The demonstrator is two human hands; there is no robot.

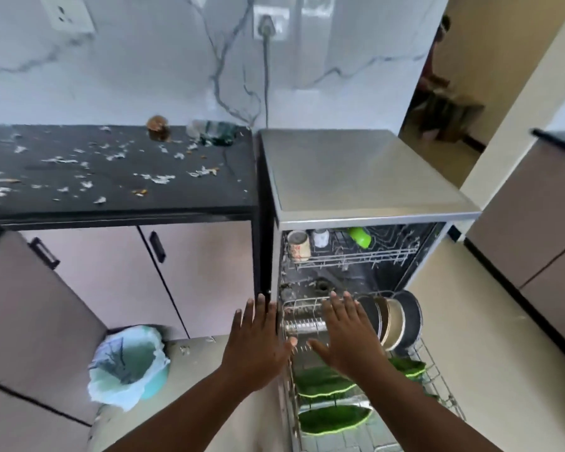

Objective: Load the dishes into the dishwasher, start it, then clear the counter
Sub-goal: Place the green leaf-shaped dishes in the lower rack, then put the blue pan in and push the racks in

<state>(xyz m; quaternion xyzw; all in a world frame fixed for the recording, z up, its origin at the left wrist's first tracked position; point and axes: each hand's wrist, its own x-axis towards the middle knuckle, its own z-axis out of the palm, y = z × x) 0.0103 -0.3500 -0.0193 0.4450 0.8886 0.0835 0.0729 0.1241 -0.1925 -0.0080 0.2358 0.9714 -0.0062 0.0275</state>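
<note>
Loading stage nearly complete: both hands, left (pixel 258 347) and right (pixel 349 337), hover empty with fingers spread over the pulled-out lower rack (pixel 437 370) holding plates (pixel 392 318). Next, probably: push it into the dishwasher (pixel 356 177); littered desk (pixel 111 171) awaits.

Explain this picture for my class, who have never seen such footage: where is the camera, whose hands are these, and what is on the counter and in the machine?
There is one picture, taken by a camera worn on a person's head, looking forward and down. The left hand and right hand are that person's own, both open and holding nothing. They hover over the lower rack pulled out of an open dishwasher. That rack holds green plates, round pans on edge and a steel cup. The upper rack holds a mug and a green cup. The black counter is strewn with scraps. A lined bin stands on the floor.
</note>
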